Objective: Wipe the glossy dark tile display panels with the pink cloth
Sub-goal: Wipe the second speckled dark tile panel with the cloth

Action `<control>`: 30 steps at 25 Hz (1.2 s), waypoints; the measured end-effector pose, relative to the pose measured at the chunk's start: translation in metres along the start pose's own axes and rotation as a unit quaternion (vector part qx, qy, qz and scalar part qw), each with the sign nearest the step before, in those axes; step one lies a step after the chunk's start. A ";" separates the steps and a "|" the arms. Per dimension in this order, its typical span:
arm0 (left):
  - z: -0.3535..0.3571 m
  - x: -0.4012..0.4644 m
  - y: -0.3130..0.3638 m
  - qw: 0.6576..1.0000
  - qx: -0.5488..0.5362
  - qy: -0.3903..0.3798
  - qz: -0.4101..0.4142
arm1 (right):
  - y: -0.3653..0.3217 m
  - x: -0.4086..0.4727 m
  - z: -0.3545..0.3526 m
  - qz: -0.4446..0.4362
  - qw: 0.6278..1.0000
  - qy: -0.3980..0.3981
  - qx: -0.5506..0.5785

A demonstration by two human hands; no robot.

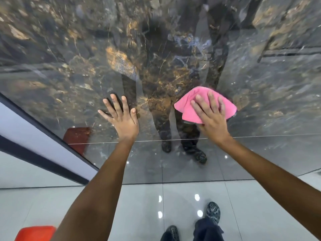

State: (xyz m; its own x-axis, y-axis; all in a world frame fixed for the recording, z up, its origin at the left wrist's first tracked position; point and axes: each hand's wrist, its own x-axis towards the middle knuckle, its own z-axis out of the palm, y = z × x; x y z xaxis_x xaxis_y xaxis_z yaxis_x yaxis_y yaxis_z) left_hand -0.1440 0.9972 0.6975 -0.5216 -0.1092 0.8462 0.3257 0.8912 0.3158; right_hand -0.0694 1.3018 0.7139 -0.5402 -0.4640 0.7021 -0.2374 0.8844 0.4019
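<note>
A glossy dark tile panel (69,70) with gold and grey veining stands upright in front of me and fills most of the view. My right hand (211,117) presses a pink cloth (191,101) flat against the panel with straight, spread fingers. My left hand (121,117) rests flat on the panel to the left of the cloth, fingers spread, holding nothing. A thin seam (260,136) runs across the panel just below both wrists. My reflection shows in the gloss between the hands.
A dark frame edge (43,126) borders the panel on the left, beside a white and dark striped wall. The shiny light-grey tiled floor (121,206) lies below, with my shoes (212,212) on it. A red-orange object (34,233) sits at the bottom left corner.
</note>
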 end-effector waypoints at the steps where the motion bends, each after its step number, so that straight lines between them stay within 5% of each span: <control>1: -0.004 -0.002 0.005 1.000 0.006 -0.007 -0.017 | -0.006 -0.004 0.001 -0.029 0.999 -0.005 -0.032; 3: -0.015 -0.006 0.024 0.997 -0.010 -0.015 -0.080 | -0.005 -0.029 0.006 -0.217 0.970 -0.084 -0.077; 5: -0.026 0.003 0.053 0.994 -0.055 -0.018 -0.098 | 0.022 -0.031 -0.006 -0.249 0.961 -0.109 -0.056; 9: -0.047 0.097 0.132 0.989 -0.132 0.054 0.032 | 0.102 0.079 -0.088 -0.006 0.997 0.070 0.005; 12: -0.060 0.172 0.177 0.984 -0.130 0.118 0.041 | 0.132 0.151 -0.134 0.209 0.954 0.198 0.082; 13: -0.063 0.187 0.185 0.985 -0.111 0.126 0.038 | 0.125 0.156 -0.135 0.205 0.955 0.189 0.099; 15: -0.063 0.199 0.188 0.988 -0.071 0.129 0.039 | 0.107 0.136 -0.118 0.002 0.995 0.083 0.048; 17: -0.058 0.201 0.184 0.989 -0.050 0.130 0.052 | 0.126 0.116 -0.121 -0.150 0.988 -0.016 -0.043; 18: -0.056 0.201 0.182 0.989 -0.051 0.129 0.055 | 0.146 0.123 -0.134 -0.121 0.991 0.011 -0.053; 20: -0.054 0.200 0.180 0.989 -0.054 0.125 0.059 | 0.178 0.159 -0.173 0.131 0.983 0.117 0.053; 21: -0.054 0.199 0.180 0.989 -0.048 0.125 0.063 | 0.194 0.184 -0.197 0.278 0.934 0.184 0.125; 23: -0.059 0.199 0.184 0.990 -0.057 0.121 0.053 | 0.197 0.220 -0.221 0.387 0.856 0.268 0.215; 24: -0.062 0.200 0.188 0.989 -0.081 0.121 0.038 | 0.185 0.226 -0.218 0.359 0.872 0.240 0.231; 26: -0.073 0.214 0.204 0.982 -0.130 0.133 0.026 | 0.155 0.209 -0.187 0.131 0.972 0.131 0.145; 28: -0.088 0.246 0.222 0.976 -0.151 0.148 0.050 | 0.147 0.178 -0.166 -0.097 0.995 0.036 0.012; 30: -0.101 0.277 0.232 0.976 -0.142 0.149 0.071 | 0.194 0.174 -0.167 -0.043 0.996 0.072 -0.010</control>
State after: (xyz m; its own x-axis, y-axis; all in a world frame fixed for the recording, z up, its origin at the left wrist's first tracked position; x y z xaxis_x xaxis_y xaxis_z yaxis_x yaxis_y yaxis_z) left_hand -0.1334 1.1292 1.0486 -0.2173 -0.1546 0.9638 0.6050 0.7535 0.2573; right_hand -0.0745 1.3844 1.0120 -0.3962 -0.5418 0.7412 -0.2614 0.8405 0.4747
